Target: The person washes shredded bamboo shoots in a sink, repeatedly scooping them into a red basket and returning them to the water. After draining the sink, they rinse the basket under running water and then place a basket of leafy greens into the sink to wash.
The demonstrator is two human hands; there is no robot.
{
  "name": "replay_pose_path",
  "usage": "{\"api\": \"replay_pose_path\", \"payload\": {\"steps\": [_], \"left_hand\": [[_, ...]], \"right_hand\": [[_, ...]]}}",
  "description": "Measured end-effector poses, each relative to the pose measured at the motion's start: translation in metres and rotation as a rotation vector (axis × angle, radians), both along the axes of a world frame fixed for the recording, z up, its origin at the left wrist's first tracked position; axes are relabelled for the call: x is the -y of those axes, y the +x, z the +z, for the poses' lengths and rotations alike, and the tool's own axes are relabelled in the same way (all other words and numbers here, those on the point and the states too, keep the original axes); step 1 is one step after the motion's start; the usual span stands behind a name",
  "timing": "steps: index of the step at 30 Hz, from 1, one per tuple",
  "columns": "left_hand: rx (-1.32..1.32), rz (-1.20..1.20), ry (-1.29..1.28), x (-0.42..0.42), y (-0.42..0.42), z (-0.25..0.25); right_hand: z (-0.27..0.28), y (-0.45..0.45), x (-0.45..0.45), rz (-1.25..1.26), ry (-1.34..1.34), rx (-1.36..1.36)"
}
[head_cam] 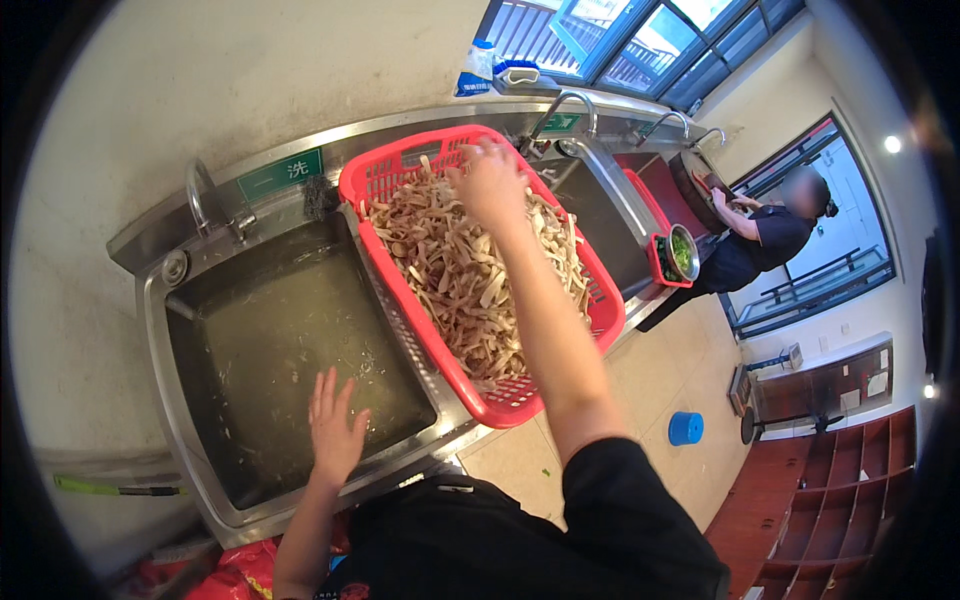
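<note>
A red plastic basket (457,356) piled with sliced mushrooms (457,277) rests across the divider between two steel sinks. Over the far end of the pile reaches my right hand (491,180), fingers spread and slightly curled; whether it touches the pieces is hard to tell. My left hand (335,431) hovers above the near edge of the left sink (277,345), fingers apart and holding nothing. Cloudy water fills that sink, with small pale bits floating in it.
Curved faucets (199,199) line the backsplash. Beyond the second sink (592,210) a co-worker (772,232) handles something at a round chopping board (694,191). Nearer stands a metal bowl of chopped greens (681,253). A blue bucket (685,428) sits on the tiled floor.
</note>
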State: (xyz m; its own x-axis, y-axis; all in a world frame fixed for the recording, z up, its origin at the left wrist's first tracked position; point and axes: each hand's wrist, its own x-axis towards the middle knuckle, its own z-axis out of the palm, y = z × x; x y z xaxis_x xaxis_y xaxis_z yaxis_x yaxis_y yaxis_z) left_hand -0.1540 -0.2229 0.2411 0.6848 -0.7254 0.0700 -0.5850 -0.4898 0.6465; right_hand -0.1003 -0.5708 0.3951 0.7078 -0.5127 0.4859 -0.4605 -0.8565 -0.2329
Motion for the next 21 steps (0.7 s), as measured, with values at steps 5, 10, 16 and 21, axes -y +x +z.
{"api": "replay_pose_path", "payload": {"steps": [5,10,16,21], "left_hand": [[-0.007,0.175,0.437,-0.079,0.042,-0.081],[-0.118,0.336,0.788,-0.188,0.088,-0.151],[-0.644,0.332,0.795,-0.283,0.092,-0.262],[-1.362,0.477,0.53,-0.238,0.083,-0.28]], "right_hand": [[-0.091,0.012,-0.189,0.498,0.379,-0.057],[-0.309,-0.027,-0.23,0.385,0.522,-1.114],[-0.445,-0.1,-0.229,-0.366,1.714,-0.994],[-0.439,-0.075,-0.293,-0.404,2.234,-0.847]]}}
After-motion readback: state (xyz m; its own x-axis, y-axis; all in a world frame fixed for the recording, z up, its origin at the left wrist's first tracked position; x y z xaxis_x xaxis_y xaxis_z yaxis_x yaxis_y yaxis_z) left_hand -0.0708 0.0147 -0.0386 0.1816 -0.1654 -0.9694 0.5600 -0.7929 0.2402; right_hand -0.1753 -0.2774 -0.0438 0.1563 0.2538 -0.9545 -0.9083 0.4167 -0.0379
